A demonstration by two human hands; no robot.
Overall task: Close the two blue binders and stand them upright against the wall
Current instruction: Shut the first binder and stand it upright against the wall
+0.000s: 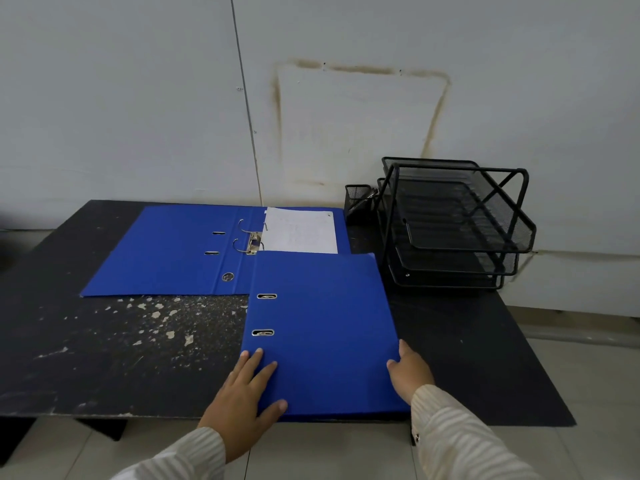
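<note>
- The closed binder point(322, 334) lies nearest, flat at the table's front edge, right of centre, its far corner overlapping the open binder. The left hand point(242, 407) rests flat on its front-left corner, fingers spread, its grip open and clasping nothing. The right hand point(410, 372) sits at the front-right edge, thumb on the cover; whether its grip wraps under the edge cannot be told.
- The table point(104, 358) is dark and worn, with paint flecks at front left; its back edge meets the wall point(138, 98).
- The open binder point(180, 251) lies spread along the back edge, left of centre, rings up, with a white sheet point(301, 230) on its right half.
- A black mesh tray stack point(457, 223) fills the back-right corner, a small mesh cup point(356, 199) just beside it.
- The step in hand looks like raising the closed binder. It would go best with both hands pinching the side edges, tipping it up on its bottom edge, keeping the cover shut, then carrying it over the open binder's rings to clear wall.
- The open binder likely needs closing first, or the wall space stays blocked.
</note>
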